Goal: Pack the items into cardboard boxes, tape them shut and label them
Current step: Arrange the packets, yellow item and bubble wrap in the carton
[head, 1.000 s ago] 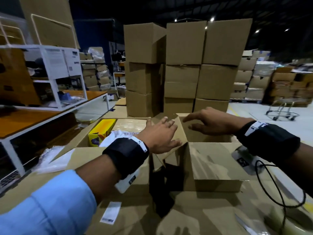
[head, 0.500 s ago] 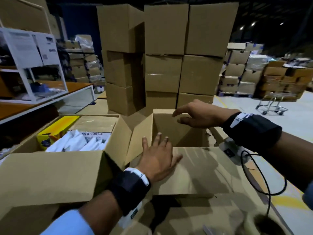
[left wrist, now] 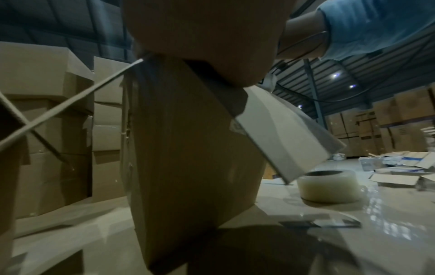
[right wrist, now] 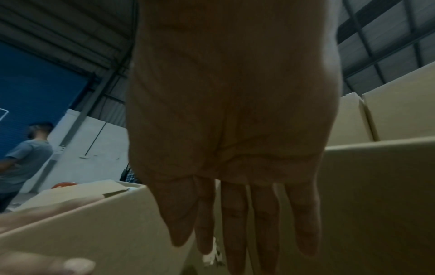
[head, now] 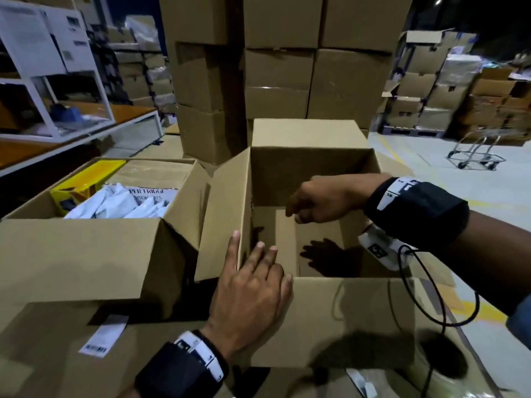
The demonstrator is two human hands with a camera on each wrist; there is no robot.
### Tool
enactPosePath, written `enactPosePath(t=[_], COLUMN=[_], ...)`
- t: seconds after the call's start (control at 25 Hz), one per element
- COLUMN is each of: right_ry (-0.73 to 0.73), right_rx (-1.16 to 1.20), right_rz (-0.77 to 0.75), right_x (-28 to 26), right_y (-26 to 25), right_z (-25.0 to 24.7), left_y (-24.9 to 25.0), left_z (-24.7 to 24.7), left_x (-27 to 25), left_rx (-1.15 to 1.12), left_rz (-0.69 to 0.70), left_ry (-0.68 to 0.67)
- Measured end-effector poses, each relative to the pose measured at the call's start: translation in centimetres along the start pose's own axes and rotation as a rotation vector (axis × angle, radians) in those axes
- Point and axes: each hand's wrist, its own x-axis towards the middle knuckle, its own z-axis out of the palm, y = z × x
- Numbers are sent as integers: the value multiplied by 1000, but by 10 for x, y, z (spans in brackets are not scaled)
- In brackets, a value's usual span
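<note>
Stacked corrugated cartons [head: 275,67], smooth, square-edged

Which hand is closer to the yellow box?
Left. The left hand rests on the empty carton's near-left corner, nearer the yellow box. The right hand hovers over the carton's opening, farther right.

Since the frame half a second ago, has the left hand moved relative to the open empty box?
Yes. The left hand has come off the near flap to the box's near-left corner, fingers now reaching over the rim beside the left flap.
</note>
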Motion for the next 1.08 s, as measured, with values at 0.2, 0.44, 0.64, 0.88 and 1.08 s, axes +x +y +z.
enactPosePath(t=[0.2, 0.44, 0.64, 0.88, 1.08], right_ry=[-40, -10, 76, 177, 275], right_rx=[41, 96, 115, 182, 194], right_rz=[32, 36, 6, 110, 87], right_x=[-1, -14, -32, -50, -45], right_y=[-9, -18, -14, -3, 5], right_z=[23, 39, 38, 60, 68], left_y=[7, -1, -10, -23, -34], left_z=[2, -2, -15, -17, -7], left_x=[-31, -30, 16, 72, 85], left_rx=[26, 7, -45, -128, -114], left_rz=[47, 18, -94, -183, -169], left_ry=[-24, -110, -255, -346, -328])
